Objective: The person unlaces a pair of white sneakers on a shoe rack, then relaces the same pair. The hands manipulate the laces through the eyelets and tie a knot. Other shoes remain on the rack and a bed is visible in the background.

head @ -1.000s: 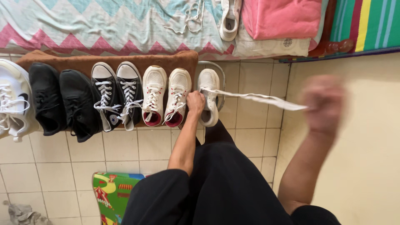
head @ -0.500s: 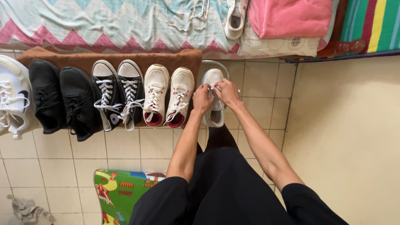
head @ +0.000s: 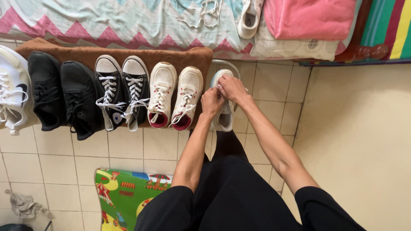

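Observation:
A white sneaker stands on the tiled floor at the right end of a row of shoes. My left hand grips its left side near the lace holes. My right hand is closed over the toe end of its upper, pinching the white lace there; the lace itself is mostly hidden under my fingers. My arms reach forward over my black-clad knees.
A brown mat holds a white-and-red pair, a black-and-white laced pair, a black pair and a white shoe. On the bed lie another white sneaker, a loose lace and pink cloth. A colourful mat lies near.
One second ago my right hand was pulling a long white lace far out to the right. It has come back to the sneaker's toe, and both hands now work close together on it.

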